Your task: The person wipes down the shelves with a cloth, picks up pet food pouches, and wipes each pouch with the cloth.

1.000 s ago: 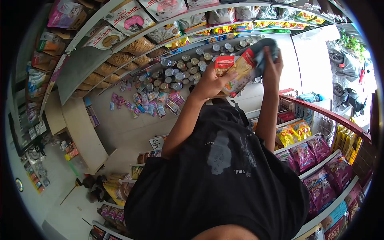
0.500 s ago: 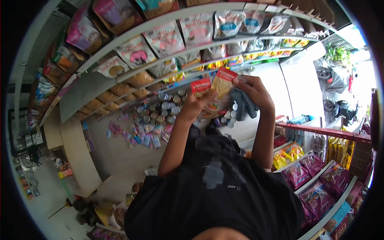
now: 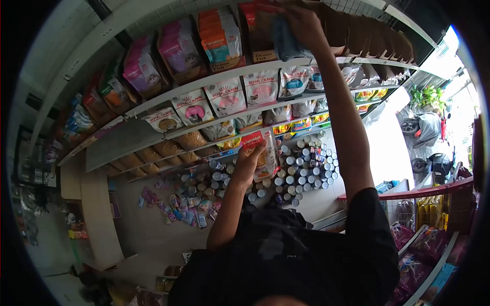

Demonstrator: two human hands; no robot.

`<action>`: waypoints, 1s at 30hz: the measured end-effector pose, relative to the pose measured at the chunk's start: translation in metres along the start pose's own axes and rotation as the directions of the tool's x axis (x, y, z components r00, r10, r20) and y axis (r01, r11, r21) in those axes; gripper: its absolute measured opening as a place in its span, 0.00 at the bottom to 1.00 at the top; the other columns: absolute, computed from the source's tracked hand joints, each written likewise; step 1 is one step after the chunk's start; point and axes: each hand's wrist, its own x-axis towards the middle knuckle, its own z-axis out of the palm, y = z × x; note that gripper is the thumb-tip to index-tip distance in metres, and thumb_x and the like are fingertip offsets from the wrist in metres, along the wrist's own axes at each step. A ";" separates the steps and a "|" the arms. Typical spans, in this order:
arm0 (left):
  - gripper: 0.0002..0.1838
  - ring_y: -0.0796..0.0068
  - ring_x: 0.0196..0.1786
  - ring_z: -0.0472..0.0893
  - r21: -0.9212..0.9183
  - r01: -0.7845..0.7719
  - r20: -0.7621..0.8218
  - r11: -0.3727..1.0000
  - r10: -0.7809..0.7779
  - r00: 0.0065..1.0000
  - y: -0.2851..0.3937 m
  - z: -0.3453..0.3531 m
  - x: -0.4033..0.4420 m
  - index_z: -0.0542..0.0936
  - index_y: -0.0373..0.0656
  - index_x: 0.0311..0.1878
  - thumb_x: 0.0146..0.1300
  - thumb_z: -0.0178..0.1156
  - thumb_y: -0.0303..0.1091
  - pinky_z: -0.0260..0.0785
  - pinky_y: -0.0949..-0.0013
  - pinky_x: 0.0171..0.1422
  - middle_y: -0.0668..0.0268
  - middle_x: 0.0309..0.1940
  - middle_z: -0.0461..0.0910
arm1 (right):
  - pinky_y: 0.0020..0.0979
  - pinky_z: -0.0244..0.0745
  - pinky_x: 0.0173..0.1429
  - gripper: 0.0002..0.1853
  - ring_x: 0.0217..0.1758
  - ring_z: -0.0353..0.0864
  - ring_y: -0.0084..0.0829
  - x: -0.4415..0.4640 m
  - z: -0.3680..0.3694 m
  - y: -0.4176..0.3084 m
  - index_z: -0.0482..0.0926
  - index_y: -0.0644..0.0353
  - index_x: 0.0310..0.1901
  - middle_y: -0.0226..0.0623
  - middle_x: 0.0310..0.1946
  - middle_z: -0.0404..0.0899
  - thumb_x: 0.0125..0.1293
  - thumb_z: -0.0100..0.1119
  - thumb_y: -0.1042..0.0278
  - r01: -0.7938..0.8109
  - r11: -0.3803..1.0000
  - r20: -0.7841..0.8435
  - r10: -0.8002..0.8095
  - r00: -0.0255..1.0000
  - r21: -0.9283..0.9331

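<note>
My left hand grips several red-topped pouches in front of my chest, below the shelf of white bags. High up at the top shelf, my right hand is closed on a grey-blue cloth and a red-topped pouch, blurred by motion. They are at a cardboard box marked Ocean Fish, whose inside is partly hidden by the hand and pouch. Beside it on the left stands a box of orange and teal pouches.
White Royal Canin bags line the shelf below. Many cans and small packets lie on the floor beneath. A red-edged rack with purple bags stands at right, and a pale counter at left.
My right hand has risen to the top shelf with the cloth and one pouch, away from my left hand. My left hand still holds the other pouches. The view has tilted up.
</note>
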 end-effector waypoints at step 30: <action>0.10 0.81 0.38 0.81 -0.265 0.348 -0.116 0.899 -0.388 0.915 -0.052 -0.020 -0.015 0.84 0.42 0.47 0.71 0.61 0.37 0.70 0.78 0.47 0.69 0.39 0.85 | 0.28 0.71 0.60 0.18 0.52 0.80 0.29 -0.420 0.030 0.041 0.78 0.61 0.59 0.39 0.50 0.83 0.75 0.54 0.59 -0.689 0.360 0.287 0.716 0.636 0.629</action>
